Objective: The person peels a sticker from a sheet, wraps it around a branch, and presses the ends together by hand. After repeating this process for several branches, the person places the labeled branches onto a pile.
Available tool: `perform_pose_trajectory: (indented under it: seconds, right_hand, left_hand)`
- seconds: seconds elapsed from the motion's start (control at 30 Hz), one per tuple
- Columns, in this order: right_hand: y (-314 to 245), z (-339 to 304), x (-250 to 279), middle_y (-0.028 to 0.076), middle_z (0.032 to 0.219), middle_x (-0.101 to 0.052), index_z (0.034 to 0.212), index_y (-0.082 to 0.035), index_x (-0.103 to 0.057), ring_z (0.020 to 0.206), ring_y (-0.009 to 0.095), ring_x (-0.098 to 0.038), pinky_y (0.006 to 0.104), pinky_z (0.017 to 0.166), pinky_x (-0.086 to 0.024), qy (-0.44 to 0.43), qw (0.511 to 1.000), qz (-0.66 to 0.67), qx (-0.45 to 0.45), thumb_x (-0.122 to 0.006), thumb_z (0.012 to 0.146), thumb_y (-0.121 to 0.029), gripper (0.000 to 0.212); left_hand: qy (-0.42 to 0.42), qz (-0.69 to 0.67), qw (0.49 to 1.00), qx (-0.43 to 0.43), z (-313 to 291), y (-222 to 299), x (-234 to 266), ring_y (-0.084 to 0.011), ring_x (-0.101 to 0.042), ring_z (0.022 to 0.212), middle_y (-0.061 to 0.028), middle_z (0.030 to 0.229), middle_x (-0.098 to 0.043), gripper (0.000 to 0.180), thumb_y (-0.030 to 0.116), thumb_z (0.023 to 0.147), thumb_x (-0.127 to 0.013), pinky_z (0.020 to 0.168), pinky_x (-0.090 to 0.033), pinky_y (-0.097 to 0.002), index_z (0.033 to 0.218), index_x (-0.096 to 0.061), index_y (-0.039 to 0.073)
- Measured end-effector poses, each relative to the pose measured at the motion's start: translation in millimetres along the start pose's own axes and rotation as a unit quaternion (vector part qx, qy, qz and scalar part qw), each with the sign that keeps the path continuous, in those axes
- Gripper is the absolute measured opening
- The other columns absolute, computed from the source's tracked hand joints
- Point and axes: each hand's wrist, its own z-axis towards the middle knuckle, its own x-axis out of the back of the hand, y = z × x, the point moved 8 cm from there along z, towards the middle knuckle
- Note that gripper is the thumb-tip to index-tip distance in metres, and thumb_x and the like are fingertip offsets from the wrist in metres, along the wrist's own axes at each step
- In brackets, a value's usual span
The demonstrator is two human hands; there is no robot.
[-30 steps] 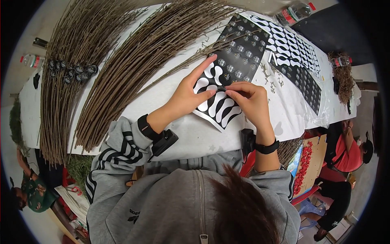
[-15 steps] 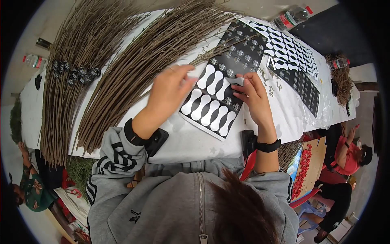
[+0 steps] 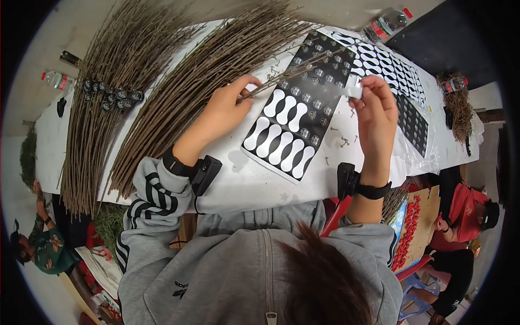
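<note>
My left hand (image 3: pixel 223 111) is closed, thumb and fingers pinching the lower end of a thin twig bundle (image 3: pixel 287 73) that slants up to the right over the black sheet. To the right of that sheet, my raised right hand (image 3: pixel 378 108) pinches a small white label (image 3: pixel 355 91), slightly blurred. The black sticker sheet (image 3: pixel 297 128) lies on the table beneath and between my hands. Several white dumbbell-shaped labels (image 3: pixel 279 149) remain on its near part, while the upper part shows bare black backing with small round prints.
A long pile of brown twigs (image 3: pixel 184 86) lies left of my left hand. Beyond it is another pile (image 3: pixel 89 146) with black round tags (image 3: pixel 111 95). More label sheets (image 3: pixel 392 67) and a plastic bottle (image 3: pixel 387 26) sit at the far right. Twig scraps (image 3: pixel 345 142) litter the white-covered table (image 3: pixel 233 184).
My right hand has moved right, off the sheet, carrying a white label. My left hand, open and blurred before, has closed on the twigs.
</note>
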Motion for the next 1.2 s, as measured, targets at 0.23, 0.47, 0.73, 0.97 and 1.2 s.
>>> perform_pose_trajectory:
  seconds: [0.23, 0.47, 0.73, 0.97, 1.2]
  right_hand:
    - [-21, 34, -19, 0.005, 0.090, -0.058, 0.102, 0.001, -0.060, 0.079, 0.012, -0.055, 0.0281, 0.073, -0.051, -0.010, 0.986, 0.151, 0.066, -0.049, 0.094, -0.004, 0.014]
    - [22, 45, -44, 0.008, 0.095, -0.063, 0.106, 0.001, -0.062, 0.082, 0.015, -0.060, 0.0284, 0.073, -0.052, 0.074, 0.977, 0.199, 0.025, -0.057, 0.093, -0.006, 0.016]
    - [62, 54, -33, 0.007, 0.098, -0.061, 0.113, -0.004, -0.056, 0.088, 0.016, -0.059, 0.0280, 0.077, -0.050, 0.062, 0.959, 0.274, 0.040, -0.060, 0.091, -0.004, 0.022]
    - [73, 63, -24, 0.006, 0.096, -0.058, 0.117, -0.005, -0.052, 0.087, 0.015, -0.058, 0.0262, 0.072, -0.048, 0.061, 0.941, 0.330, 0.038, -0.057, 0.091, 0.001, 0.027]
    - [61, 62, -35, 0.007, 0.096, -0.057, 0.117, -0.001, -0.051, 0.091, 0.017, -0.059, 0.0277, 0.078, -0.050, 0.016, 0.965, 0.250, 0.074, -0.056, 0.091, 0.000, 0.026]
  left_hand:
    - [0.006, 0.018, 0.998, 0.066, 7, 18, 5, -0.0283, -0.056, 0.063, -0.0115, 0.078, -0.059, 0.033, 0.009, 0.083, -0.061, 0.063, -0.046, -0.0354, 0.116, -0.060, 0.008]
    - [0.143, 0.095, 0.978, -0.116, 4, 28, 9, -0.0186, -0.052, 0.068, -0.0100, 0.081, -0.057, 0.029, 0.007, 0.084, -0.061, 0.066, -0.044, -0.0280, 0.113, -0.065, 0.007]
    - [-0.052, -0.209, 0.973, 0.082, 4, 28, -16, -0.0124, -0.056, 0.078, -0.0050, 0.089, -0.063, 0.024, 0.003, 0.088, -0.056, 0.073, -0.045, -0.0254, 0.110, -0.061, -0.001]
    - [-0.116, -0.390, 0.902, 0.143, 4, 52, -26, -0.0127, -0.060, 0.088, -0.0091, 0.100, -0.064, 0.022, 0.002, 0.090, -0.052, 0.082, -0.046, -0.0244, 0.111, -0.056, -0.004]
    - [-0.075, -0.414, 0.896, 0.141, 5, 43, -18, -0.0142, -0.062, 0.089, -0.0101, 0.099, -0.065, 0.023, 0.000, 0.090, -0.051, 0.086, -0.046, -0.0249, 0.112, -0.055, -0.005]
